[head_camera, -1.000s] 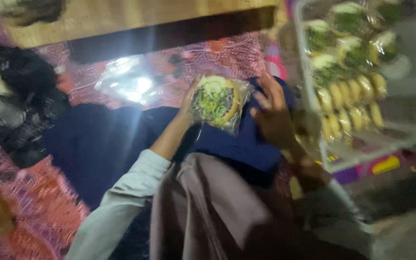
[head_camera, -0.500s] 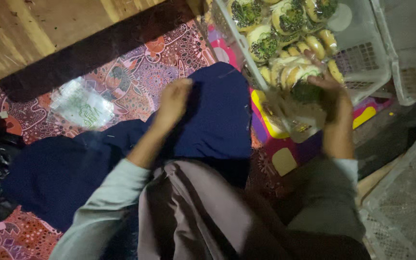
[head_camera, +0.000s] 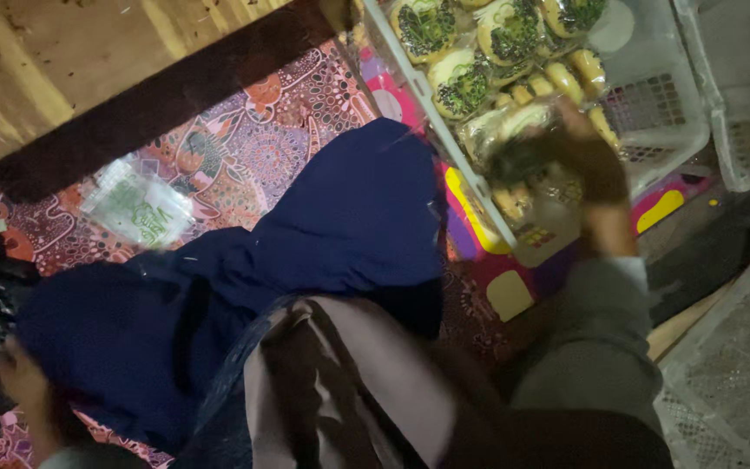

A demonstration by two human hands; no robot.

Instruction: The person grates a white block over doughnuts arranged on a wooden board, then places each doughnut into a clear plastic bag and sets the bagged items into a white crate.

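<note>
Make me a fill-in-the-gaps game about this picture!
The right hand reaches into a white ____ crate.
The wrapped buns in the crate have ____ toppings.
The cloth over the lap is dark ____.
A clear bag lies on the patterned ____.

Missing words: plastic, green, blue, mat

A patterned red mat [head_camera: 245, 156] covers the floor beneath a pale wooden board [head_camera: 62, 61] with a dark gap under it. White mesh crates [head_camera: 740, 373] stand at right. The light is dim and bluish.
</note>
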